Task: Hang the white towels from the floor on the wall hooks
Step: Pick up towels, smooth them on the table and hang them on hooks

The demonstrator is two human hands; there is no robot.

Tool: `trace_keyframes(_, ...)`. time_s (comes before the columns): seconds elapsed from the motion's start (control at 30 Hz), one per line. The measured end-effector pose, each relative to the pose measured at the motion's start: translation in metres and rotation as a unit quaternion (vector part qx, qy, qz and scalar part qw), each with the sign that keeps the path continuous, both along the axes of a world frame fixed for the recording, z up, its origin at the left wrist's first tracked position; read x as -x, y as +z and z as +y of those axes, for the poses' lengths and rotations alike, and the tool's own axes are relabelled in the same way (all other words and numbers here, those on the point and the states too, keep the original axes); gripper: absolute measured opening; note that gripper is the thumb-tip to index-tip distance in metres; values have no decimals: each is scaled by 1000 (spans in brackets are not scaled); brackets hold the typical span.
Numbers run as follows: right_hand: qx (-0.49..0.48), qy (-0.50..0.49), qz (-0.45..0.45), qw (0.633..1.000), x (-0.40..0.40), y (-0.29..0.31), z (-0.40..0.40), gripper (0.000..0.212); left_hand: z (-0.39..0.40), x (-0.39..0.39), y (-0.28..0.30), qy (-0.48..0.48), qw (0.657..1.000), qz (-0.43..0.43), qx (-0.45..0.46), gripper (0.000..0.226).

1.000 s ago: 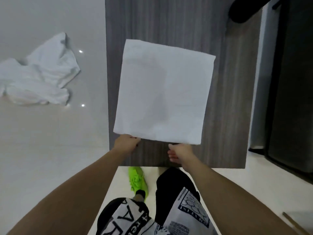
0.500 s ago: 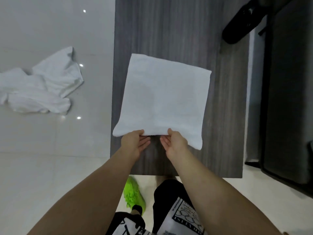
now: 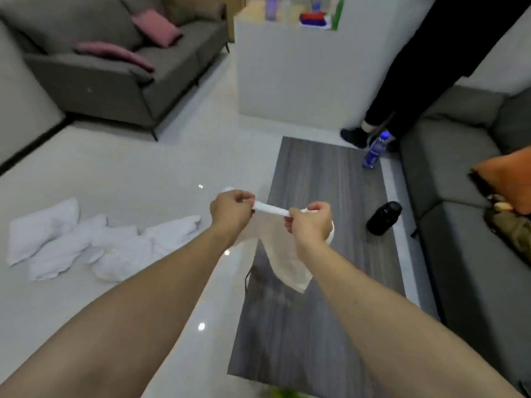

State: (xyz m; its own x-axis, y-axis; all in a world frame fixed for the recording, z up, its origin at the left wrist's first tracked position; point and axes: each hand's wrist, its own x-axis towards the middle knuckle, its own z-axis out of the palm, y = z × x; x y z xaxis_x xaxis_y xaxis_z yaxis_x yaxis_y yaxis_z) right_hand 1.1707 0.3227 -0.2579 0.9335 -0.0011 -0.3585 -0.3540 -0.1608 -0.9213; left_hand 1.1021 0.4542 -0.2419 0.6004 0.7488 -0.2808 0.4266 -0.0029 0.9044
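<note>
While both hands pinch the towel's (image 3: 290,262) top edge — left hand (image 3: 231,209) at 9 o'clock, right hand (image 3: 311,221) at 3 — it hangs below, over the table (image 3: 330,179); more towels (image 3: 94,242) lie at 9 o'clock.

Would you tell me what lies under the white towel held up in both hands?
Under the hanging towel shows the grey wood-grain table, beside the glossy floor. The strip of tabletop directly behind the cloth is covered.

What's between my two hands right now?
In the head view, a short rolled edge of the white towel spans the gap between the left hand and right hand. Both hands pinch it, and the rest hangs below over the dark table.
</note>
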Motion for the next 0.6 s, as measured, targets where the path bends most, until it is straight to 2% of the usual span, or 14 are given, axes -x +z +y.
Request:
trace_keyframes(0.07, 15, 65, -79, 995, 20, 46, 21, 20, 26, 32, 49, -31, 994, -17, -100, 18)
trace_keyframes(0.13, 60, 143, -163, 974, 43, 87, 44, 9, 54, 70, 93, -50, 978, -12, -201, 21)
trace_keyframes(0.27, 149, 304, -310, 889, 103, 154, 96, 27, 109, 154, 162, -17, 929, 17, -369, 17)
trace_keyframes(0.37, 207, 367, -412, 808, 153, 190, 148, 20, 149, 227, 195, 40, 906, 36, -420, 19)
trace_keyframes(0.47, 215, 418, -486, 737, 211, 223, 201, 17, 184, 309, 220, 105, 885, 60, -451, 18)
trace_keyframes(0.53, 206, 435, -505, 717, 234, 239, 222, 16, 198, 343, 231, 126, 877, 73, -458, 17)
trace_keyframes(0.6, 157, 473, -519, 695, 273, 256, 257, 13, 216, 395, 244, 169, 869, 98, -455, 17)
